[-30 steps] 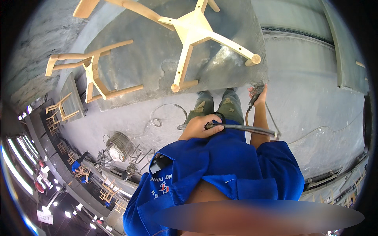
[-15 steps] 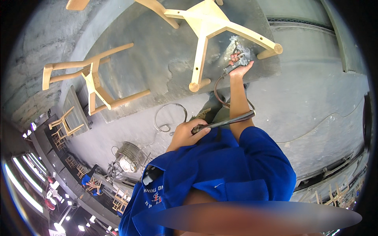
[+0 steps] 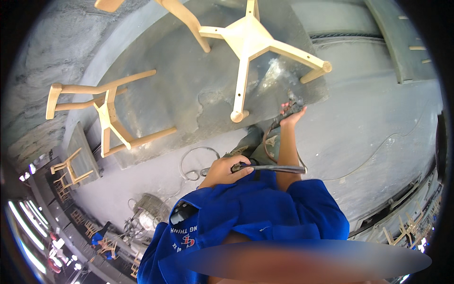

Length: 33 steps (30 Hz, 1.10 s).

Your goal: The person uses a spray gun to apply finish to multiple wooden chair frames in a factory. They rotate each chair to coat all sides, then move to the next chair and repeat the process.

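In my right hand (image 3: 292, 117), fingers wrapped round its grip, is a metal spray gun (image 3: 295, 101), held over the near right edge of the grey table (image 3: 179, 94). My left hand (image 3: 223, 171) is closed round a dark hose (image 3: 279, 168) in front of my waist. A thinner brown hose (image 3: 266, 146) runs down from the gun past my forearm. Beyond the gun, a pale wooden chair frame (image 3: 247, 39) rests on the table with its legs spread; the gun is apart from it. A second wooden chair frame (image 3: 108, 116) lies at the left of the table.
A whitish patch (image 3: 273, 73) marks the tabletop beneath the nearer frame. On the floor at left stand a metal pot-like container (image 3: 149, 210) and a looped hose (image 3: 182, 163). A small board carries another chair frame (image 3: 72, 165). A thin cord (image 3: 364, 163) crosses the right floor.
My right hand has drawn the spray gun back toward my body, away from under the chair frame. My left hand still grips the hose, a little lower in view.
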Motion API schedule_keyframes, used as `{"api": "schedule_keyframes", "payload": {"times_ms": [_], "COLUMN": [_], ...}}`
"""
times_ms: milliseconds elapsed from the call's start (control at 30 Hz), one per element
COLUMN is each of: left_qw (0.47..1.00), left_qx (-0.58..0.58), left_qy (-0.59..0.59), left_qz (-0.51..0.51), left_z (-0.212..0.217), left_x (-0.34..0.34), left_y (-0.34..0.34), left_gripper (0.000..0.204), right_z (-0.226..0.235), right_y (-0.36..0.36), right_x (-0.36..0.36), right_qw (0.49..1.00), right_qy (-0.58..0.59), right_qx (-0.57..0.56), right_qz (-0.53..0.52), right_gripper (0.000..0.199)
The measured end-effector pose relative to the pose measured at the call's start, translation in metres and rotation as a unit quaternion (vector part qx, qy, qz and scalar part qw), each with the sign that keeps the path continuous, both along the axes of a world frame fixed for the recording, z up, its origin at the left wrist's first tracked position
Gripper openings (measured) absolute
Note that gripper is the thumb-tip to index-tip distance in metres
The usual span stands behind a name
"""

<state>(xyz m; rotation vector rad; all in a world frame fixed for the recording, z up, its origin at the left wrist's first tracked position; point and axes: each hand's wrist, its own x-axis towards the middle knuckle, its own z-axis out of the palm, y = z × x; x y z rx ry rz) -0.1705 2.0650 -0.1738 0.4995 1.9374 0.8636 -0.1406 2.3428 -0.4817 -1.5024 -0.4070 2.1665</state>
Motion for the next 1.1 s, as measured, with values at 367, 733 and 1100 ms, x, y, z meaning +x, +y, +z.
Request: {"api": "schedule_keyframes", "payload": {"times_ms": [367,733,1100], "left_qw": [0.957,0.966,0.976], "left_qx": [0.232,0.23,0.134], "left_qy": [-0.129,-0.102,-0.149], "left_qz": [0.112,0.057,-0.088], "left_z": [0.041,0.053,0.028], "left_x": [-0.02,0.016,0.044], "left_y": [0.011,0.029,0.048], "left_gripper": [0.031,0.029,0.038], "right_z": [0.269,0.3,0.19], "right_y": [0.067,0.084,0.101], "right_x": [-0.043,-0.001,0.194], "right_qw": [0.974,0.956,0.986], "right_qy": [0.117,0.1,-0.105], "right_qx": [0.162,0.238,0.132], "right_qz": [0.106,0.141,0.014], "right_gripper": [0.084,0.09,0.085]}}
